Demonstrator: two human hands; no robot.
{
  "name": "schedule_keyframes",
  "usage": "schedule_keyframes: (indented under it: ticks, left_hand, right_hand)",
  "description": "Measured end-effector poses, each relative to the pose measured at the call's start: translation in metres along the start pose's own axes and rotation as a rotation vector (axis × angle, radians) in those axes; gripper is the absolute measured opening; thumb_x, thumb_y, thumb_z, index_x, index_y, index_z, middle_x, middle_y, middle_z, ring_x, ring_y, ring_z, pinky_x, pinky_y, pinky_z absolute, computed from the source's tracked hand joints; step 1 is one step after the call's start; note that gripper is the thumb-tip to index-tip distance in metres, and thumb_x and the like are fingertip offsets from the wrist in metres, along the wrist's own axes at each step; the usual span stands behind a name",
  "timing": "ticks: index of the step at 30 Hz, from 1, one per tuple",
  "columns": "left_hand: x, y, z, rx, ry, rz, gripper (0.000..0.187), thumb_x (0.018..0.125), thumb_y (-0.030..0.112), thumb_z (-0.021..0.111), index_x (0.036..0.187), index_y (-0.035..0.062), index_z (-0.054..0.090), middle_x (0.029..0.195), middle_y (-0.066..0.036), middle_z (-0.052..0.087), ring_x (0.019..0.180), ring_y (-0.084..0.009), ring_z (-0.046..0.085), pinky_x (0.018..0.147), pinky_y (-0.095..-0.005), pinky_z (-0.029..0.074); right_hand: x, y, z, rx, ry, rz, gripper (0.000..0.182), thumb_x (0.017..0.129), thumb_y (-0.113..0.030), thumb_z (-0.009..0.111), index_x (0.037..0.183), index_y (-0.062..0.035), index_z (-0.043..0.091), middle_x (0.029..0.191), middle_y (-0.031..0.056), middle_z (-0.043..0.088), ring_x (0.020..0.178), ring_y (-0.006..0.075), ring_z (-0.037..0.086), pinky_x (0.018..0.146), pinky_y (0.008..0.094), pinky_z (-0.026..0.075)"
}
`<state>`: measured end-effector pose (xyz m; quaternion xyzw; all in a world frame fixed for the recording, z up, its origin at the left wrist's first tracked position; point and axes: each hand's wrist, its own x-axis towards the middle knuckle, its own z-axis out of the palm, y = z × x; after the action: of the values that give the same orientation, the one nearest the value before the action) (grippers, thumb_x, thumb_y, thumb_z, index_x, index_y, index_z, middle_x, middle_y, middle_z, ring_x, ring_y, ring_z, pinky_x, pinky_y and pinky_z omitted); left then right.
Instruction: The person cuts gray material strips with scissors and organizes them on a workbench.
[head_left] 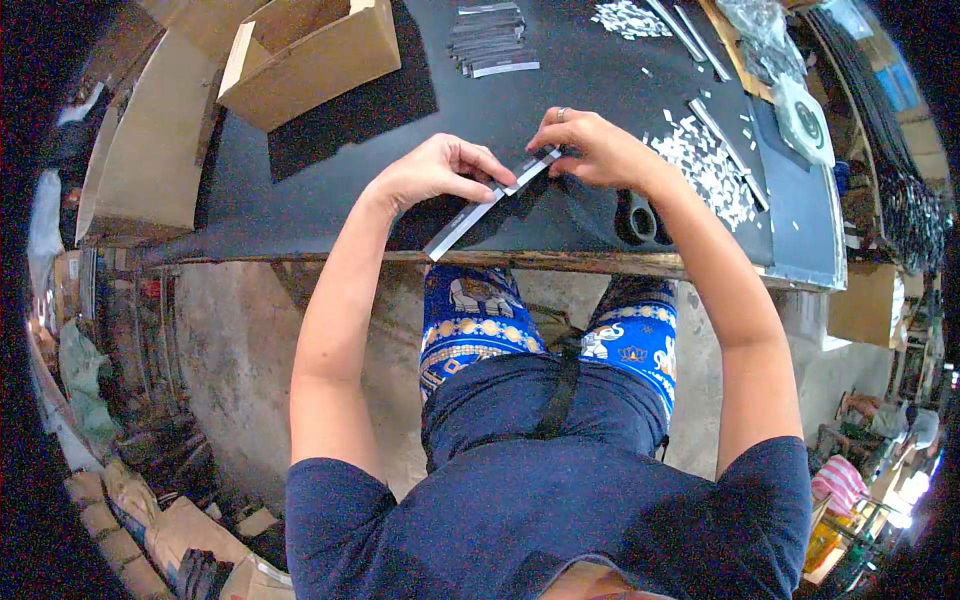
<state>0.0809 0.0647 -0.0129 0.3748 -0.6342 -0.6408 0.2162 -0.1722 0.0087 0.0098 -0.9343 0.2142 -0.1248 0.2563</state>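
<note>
A narrow flat black-and-white strip slants over the dark tabletop, its lower end near the front edge. My left hand pinches it about midway between thumb and fingers. At its upper end, the thumb and fingers of my right hand are closed on it. A small pale piece shows on the strip between the two hands. Below my right wrist stands a black ring-shaped roll. A pile of small white pieces lies just right of my right forearm.
Behind my hands is a stack of similar strips. An open cardboard box stands at the back left, a larger carton farther left. More white pieces and long white strips lie at the back right, near a plastic-wrapped roll.
</note>
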Motion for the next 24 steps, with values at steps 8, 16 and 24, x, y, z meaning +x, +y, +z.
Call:
schedule_keyframes:
  ticks: [8, 16, 24]
  left_hand:
    - [-0.001, 0.002, 0.001, -0.017, 0.010, -0.020, 0.028, 0.073, 0.005, 0.075, 0.100, 0.0002, 0.071, 0.100, -0.006, 0.067, 0.094, -0.0147, 0.061, 0.087, -0.0273, 0.046]
    - [-0.001, 0.001, 0.001, -0.001, 0.006, -0.022, 0.030, 0.072, 0.005, 0.075, 0.102, 0.0006, 0.071, 0.100, -0.006, 0.068, 0.093, -0.0144, 0.061, 0.088, -0.0270, 0.046]
    - [0.000, 0.001, 0.000, -0.012, 0.024, -0.045, 0.032, 0.072, 0.004, 0.075, 0.103, 0.0002, 0.070, 0.100, -0.006, 0.068, 0.091, -0.0142, 0.062, 0.087, -0.0262, 0.047]
  right_hand:
    - [0.001, -0.001, -0.005, 0.005, 0.010, 0.008, 0.029, 0.069, -0.002, 0.073, 0.098, -0.0026, 0.068, 0.094, 0.0143, 0.064, 0.090, 0.0325, 0.062, 0.079, 0.0391, 0.050]
    - [0.002, 0.005, -0.008, -0.010, -0.013, -0.008, 0.031, 0.070, -0.002, 0.073, 0.101, -0.0025, 0.069, 0.096, 0.0137, 0.066, 0.091, 0.0311, 0.064, 0.080, 0.0368, 0.051]
    - [0.001, 0.005, -0.012, 0.006, -0.013, -0.028, 0.028, 0.072, -0.002, 0.072, 0.100, -0.0023, 0.069, 0.098, 0.0135, 0.066, 0.092, 0.0310, 0.063, 0.081, 0.0368, 0.051]
